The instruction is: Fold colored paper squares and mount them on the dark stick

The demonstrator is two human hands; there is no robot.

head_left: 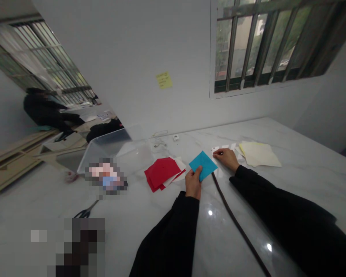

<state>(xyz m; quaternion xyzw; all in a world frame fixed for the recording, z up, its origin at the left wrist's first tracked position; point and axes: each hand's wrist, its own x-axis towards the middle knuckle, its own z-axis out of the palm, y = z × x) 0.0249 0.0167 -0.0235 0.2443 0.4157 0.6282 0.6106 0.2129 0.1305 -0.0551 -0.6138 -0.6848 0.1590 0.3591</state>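
My left hand (193,182) grips a square of blue folded paper (202,158) by its lower corner, thumb on top; crease lines meet near its middle. To the right of it, my right hand (226,158) reaches over small white pieces of paper (215,150) on the table. Its thumb and fingertips are pressed together, and whatever they pinch is too small to make out. Left of the blue paper lies a pile of red paper envelopes (163,171) with white sheets among them. Beyond my right hand sits a stack of cream paper (261,154).
A clear plastic bin (103,142) stands at the left, with scissors (86,211) nearer me. A dark cord or strap (233,219) runs across the marble-patterned table (167,231). A white cable (160,144) lies by the wall. A person (46,109) sits far left.
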